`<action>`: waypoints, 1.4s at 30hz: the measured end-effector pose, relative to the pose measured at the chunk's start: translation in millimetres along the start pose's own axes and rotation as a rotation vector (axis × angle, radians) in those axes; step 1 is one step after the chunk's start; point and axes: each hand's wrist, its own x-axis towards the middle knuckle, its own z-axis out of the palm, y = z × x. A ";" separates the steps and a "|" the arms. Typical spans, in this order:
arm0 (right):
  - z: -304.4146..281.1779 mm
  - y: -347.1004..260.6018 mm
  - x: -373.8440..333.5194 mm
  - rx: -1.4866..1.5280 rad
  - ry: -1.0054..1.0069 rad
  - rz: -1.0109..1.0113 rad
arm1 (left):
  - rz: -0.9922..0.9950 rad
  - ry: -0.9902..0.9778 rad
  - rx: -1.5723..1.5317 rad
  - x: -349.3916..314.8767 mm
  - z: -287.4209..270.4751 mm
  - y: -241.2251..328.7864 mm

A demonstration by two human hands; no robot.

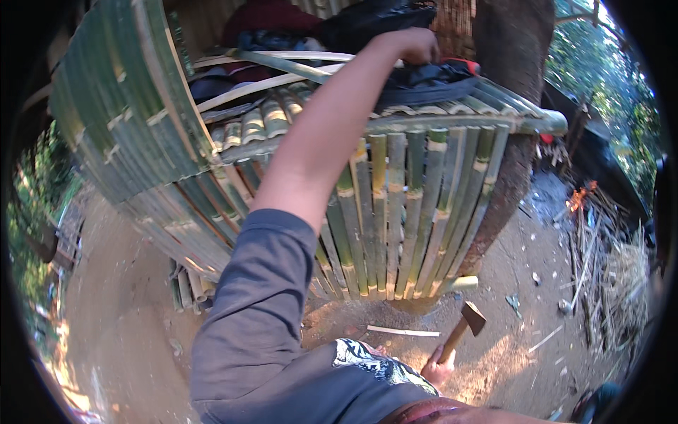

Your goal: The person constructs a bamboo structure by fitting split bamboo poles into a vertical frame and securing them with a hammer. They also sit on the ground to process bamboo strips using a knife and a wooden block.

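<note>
The right hand [439, 369], low in the view, is closed around the wooden handle of a short hatchet with a dark metal head [456, 337], held head-up above bare brown earth [501, 283]. The left hand [419, 46], at the end of an outstretched arm, lies over a dark cloth bundle with a red edge [431, 83] on a raised platform of green and tan bamboo slats [275, 117]. Its fingers appear curled, though whether they grasp anything cannot be told at this angle. Pale, curved split-bamboo strips [244, 90] lie left of the bundle. A thin, whitish flat strip [402, 331] rests on the ground left of the hatchet; a small orange fire [579, 196] burns at far right.
</note>
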 end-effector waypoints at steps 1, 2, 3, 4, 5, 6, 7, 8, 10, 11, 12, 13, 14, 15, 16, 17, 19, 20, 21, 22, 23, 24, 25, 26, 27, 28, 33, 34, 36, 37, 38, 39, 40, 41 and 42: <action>-2.7 6.2 4.4 -0.018 0.021 0.018 | 0.034 0.014 0.036 8.8 3.1 -4.6; -6.3 -1.0 9.7 0.002 0.022 0.074 | 0.023 0.002 0.026 13.1 3.9 3.2; -4.9 0.4 16.7 0.012 0.040 0.066 | 0.023 -0.013 0.104 14.9 2.3 7.1; -3.7 3.8 23.9 0.022 0.056 0.058 | 0.021 -0.028 0.182 15.9 0.5 9.7; -2.9 8.4 30.7 0.030 0.072 0.054 | 0.020 -0.050 0.258 17.6 2.0 10.6; 2.7 12.7 39.5 0.041 0.103 0.047 | 0.015 -0.034 0.291 19.4 3.9 13.6; 5.2 15.4 45.3 0.106 0.095 0.058 | 0.010 -0.020 0.325 20.1 6.1 15.8; 8.0 7.9 51.8 0.171 0.089 0.069 | 0.005 -0.005 0.358 18.5 6.9 19.2; 13.3 1.2 65.0 0.248 0.059 0.077 | -0.034 -0.028 0.334 14.6 3.9 22.2; 16.0 -4.4 69.8 0.222 0.042 0.048 | -0.053 -0.042 0.322 12.3 3.3 21.1; 18.9 -11.5 74.8 0.195 0.025 0.019 | -0.048 -0.038 0.293 10.3 5.1 16.9; 20.3 -16.7 77.8 0.167 0.008 -0.011 | -0.037 -0.043 0.263 6.5 7.1 12.9; 22.7 -19.6 79.8 0.199 -0.026 0.019 | -0.017 -0.044 0.246 3.3 3.5 17.0; 22.9 -16.7 79.2 0.162 -0.001 -0.021 | 0.004 -0.044 0.230 2.5 -0.4 19.8; 20.5 -9.3 75.9 0.124 0.027 -0.061 | 0.066 -0.033 0.237 9.2 5.3 16.7; 29.9 -8.9 77.9 0.101 0.049 -0.107 | 0.124 -0.022 0.248 15.9 9.2 9.9; 34.5 -13.9 72.7 0.108 0.003 -0.056 | 0.061 0.064 0.301 14.0 16.7 9.2; 40.4 -18.6 69.6 0.082 0.005 -0.070 | 0.079 0.120 0.262 16.4 24.0 -4.3; 40.1 -26.5 65.4 0.046 0.033 -0.074 | 0.050 0.070 0.241 16.5 22.9 -0.8; 37.8 -33.6 62.5 0.014 -0.032 -0.058 | 0.045 0.049 0.249 18.5 23.8 -7.5; 30.4 -38.8 59.7 -0.029 -0.068 -0.029 | 0.033 0.010 0.270 15.0 17.4 6.2; 25.3 -41.9 54.7 -0.078 -0.109 0.004 | 0.028 -0.029 0.274 5.9 10.3 20.6; 30.3 -44.5 51.9 -0.030 -0.020 -0.052 | 0.026 -0.066 0.278 2.1 4.0 31.0; 41.9 -47.1 49.1 0.021 0.043 -0.113 | 0.021 -0.077 0.317 -2.0 4.0 24.7; 48.8 -50.6 45.3 0.066 0.119 -0.161 | 0.033 -0.090 0.352 0.6 8.4 21.5; 53.2 -56.1 44.4 0.042 0.162 -0.215 | 0.046 -0.104 0.387 3.8 11.4 19.5; 51.3 -37.9 37.6 0.082 0.123 0.023 | 0.060 -0.123 0.321 -4.6 0.6 22.5; 52.6 -43.6 34.7 0.103 0.134 0.043 | 0.069 -0.093 0.286 -3.8 2.2 20.1; 52.2 -43.6 30.9 0.193 0.154 0.050 | 0.090 -0.022 0.222 -5.7 5.4 14.0; 52.7 -45.3 29.6 0.238 0.154 0.062 | 0.103 0.017 0.196 -5.8 6.9 11.4; 52.7 -50.4 29.3 0.280 0.157 0.072 | 0.117 0.060 0.167 -6.5 8.5 11.6; 52.6 -53.6 28.3 0.322 0.158 0.081 | 0.129 0.103 0.138 -7.9 10.3 11.9; 52.7 -52.6 26.5 0.326 0.166 0.093 | 0.120 0.152 0.168 -9.1 10.8 13.3; 52.8 -48.3 27.2 0.336 0.165 0.096 | 0.127 0.192 0.157 -11.1 8.6 15.2; 53.0 -43.4 27.7 0.348 0.162 0.098 | 0.132 0.232 0.148 -14.1 6.0 16.3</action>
